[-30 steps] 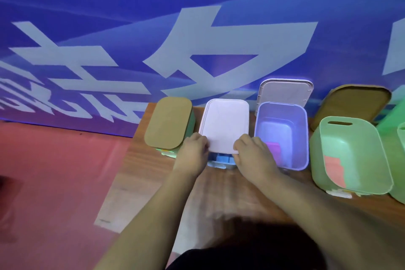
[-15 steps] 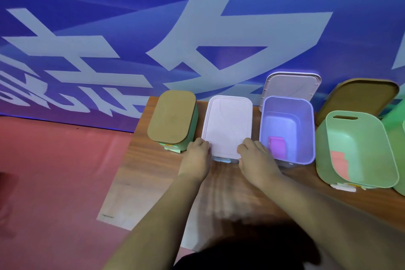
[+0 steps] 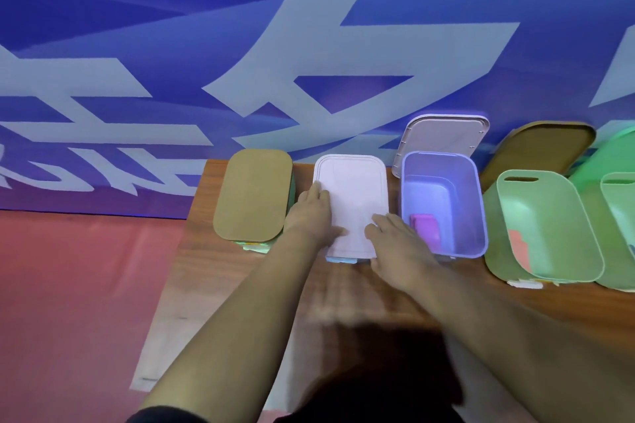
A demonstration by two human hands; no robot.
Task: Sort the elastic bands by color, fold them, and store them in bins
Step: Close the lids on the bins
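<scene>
A row of bins stands along the back of the wooden table (image 3: 220, 285). The second bin from the left has a white lid (image 3: 354, 189) lying flat and closed on it. My left hand (image 3: 314, 213) rests flat on the lid's left side with fingers straight. My right hand (image 3: 395, 247) lies flat on the lid's near right corner. To the right, an open purple bin (image 3: 474, 203) holds a folded pink-purple band (image 3: 426, 230). An open green bin (image 3: 549, 227) holds a folded salmon band (image 3: 520, 247).
A green bin with a closed tan lid (image 3: 252, 194) stands at the far left. A white lid (image 3: 443, 134) and a tan lid (image 3: 539, 148) lean against the blue banner wall. Another green bin (image 3: 618, 203) is cut off at the right edge. Red floor lies left.
The white lid has come down flat onto its bin. Both hands slid from its near edge up onto its top, the left hand farthest.
</scene>
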